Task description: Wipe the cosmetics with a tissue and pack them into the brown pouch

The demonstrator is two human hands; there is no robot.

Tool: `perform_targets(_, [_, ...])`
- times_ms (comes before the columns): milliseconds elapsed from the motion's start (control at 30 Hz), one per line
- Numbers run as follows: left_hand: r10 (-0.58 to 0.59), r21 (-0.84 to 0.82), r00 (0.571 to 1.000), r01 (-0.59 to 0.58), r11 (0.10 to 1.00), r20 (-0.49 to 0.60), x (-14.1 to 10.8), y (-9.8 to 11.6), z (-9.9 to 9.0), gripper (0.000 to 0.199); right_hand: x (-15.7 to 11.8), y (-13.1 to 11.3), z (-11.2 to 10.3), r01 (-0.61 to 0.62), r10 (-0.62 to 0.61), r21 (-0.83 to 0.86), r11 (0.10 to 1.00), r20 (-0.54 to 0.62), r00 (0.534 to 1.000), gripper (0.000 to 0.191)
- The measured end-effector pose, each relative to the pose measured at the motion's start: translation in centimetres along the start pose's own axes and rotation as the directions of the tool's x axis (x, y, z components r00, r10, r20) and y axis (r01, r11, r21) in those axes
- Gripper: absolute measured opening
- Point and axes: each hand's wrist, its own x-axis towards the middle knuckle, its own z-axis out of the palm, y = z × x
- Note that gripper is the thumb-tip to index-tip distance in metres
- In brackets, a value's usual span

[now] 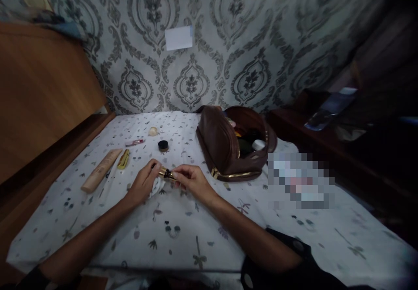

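Observation:
Both of my hands meet over the cloth, at either end of a small black-and-gold cosmetic tube [167,174]. My left hand [146,180] is closed around its gold end, and a crumpled white tissue or cloth [157,187] shows beneath those fingers. The fingertips of my right hand [192,180] pinch the other end. Just beyond the hands sits a small round jar with a black lid [163,145]. To the left lie a beige squeeze tube [102,170], a thin stick [109,174], a gold bottle [123,159] and a pinkish lip-gloss tube [134,142].
A brown zip bag [217,144] stands unzipped at the right with several items inside. A beige round sponge-like piece [152,131] lies toward the wall. Right of the bag is a blurred-out flat item [300,180]. A wooden panel [45,89] rises at the left.

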Motion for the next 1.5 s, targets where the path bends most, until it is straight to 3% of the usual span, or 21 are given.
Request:
perform_targets(267, [0.026,0.024,0.996,-0.024,0.999,-0.091,1.5,3.6,0.1,0.046,-1.1,-2.6,-0.2,0.153,-0.125,0.217,0.964,-0.138,0.983,0.038])
perform_targets(367, [0.059,0.012,0.997,-0.058,0.998,-0.044,2.1,5.8,0.8,0.045,-2.7,-4.3,-1.5,0.235,-0.203,0.156,0.96,-0.194,0.96,0.032])
perform_targets(467, [0.138,-0.005,0.989,-0.138,0.99,0.06,3.0,7.9,1.9,0.045,-5.3,-7.0,-4.2,0.355,-0.363,-0.083,0.931,-0.286,0.887,0.023])
perform_targets(567, [0.26,0.098,0.951,-0.278,0.956,0.165,4.5,10.2,3.4,0.047,-7.9,-10.5,-7.9,0.425,-0.544,-0.359,0.831,-0.366,0.755,0.022])
perform_targets(667, [0.362,0.313,0.88,-0.453,0.835,0.309,6.5,12.4,5.2,0.047,-9.6,-13.6,-11.7,0.416,-0.628,-0.493,0.764,-0.426,0.651,0.022])
perform_targets(733, [0.433,0.461,0.814,-0.578,0.673,0.388,7.9,13.3,6.3,0.046,-9.9,-14.7,-13.8,0.389,-0.666,-0.567,0.726,-0.438,0.604,0.02])
perform_targets(800, [0.479,0.593,0.761,-0.644,0.483,0.437,9.0,13.5,7.2,0.043,-9.8,-15.2,-15.5,0.36,-0.695,-0.634,0.684,-0.416,0.587,0.019])
perform_targets(900, [0.516,0.695,0.713,-0.663,0.276,0.475,10.0,12.9,7.7,0.04,-8.9,-15.2,-17.3,0.346,-0.719,-0.709,0.615,-0.325,0.614,0.017])
perform_targets(1033, [0.623,0.687,0.609,-0.71,0.152,0.491,10.5,12.2,7.6,0.037,-7.5,-15.0,-18.8,0.371,-0.726,-0.755,0.541,-0.196,0.659,0.015])
perform_targets(1133, [0.677,0.651,0.55,-0.747,0.137,0.489,10.8,12.2,7.6,0.032,-6.5,-14.8,-19.4,0.38,-0.687,-0.764,0.522,-0.114,0.717,0.014])
perform_targets(1267, [0.716,0.613,0.504,-0.779,0.134,0.483,11.1,12.1,7.8,0.029,-5.2,-14.5,-19.5,0.398,-0.616,-0.771,0.497,0.008,0.787,0.013])
perform_targets(1400, [0.713,0.605,0.501,-0.785,0.134,0.491,11.1,11.6,7.8,0.032,-3.6,-14.5,-18.8,0.368,-0.475,-0.826,0.426,0.142,0.868,0.011])
perform_targets(1500, [0.707,0.618,0.504,-0.777,0.119,0.497,11.0,11.4,7.7,0.033,-2.4,-14.5,-18.3,0.366,-0.363,-0.863,0.349,0.236,0.902,0.009])
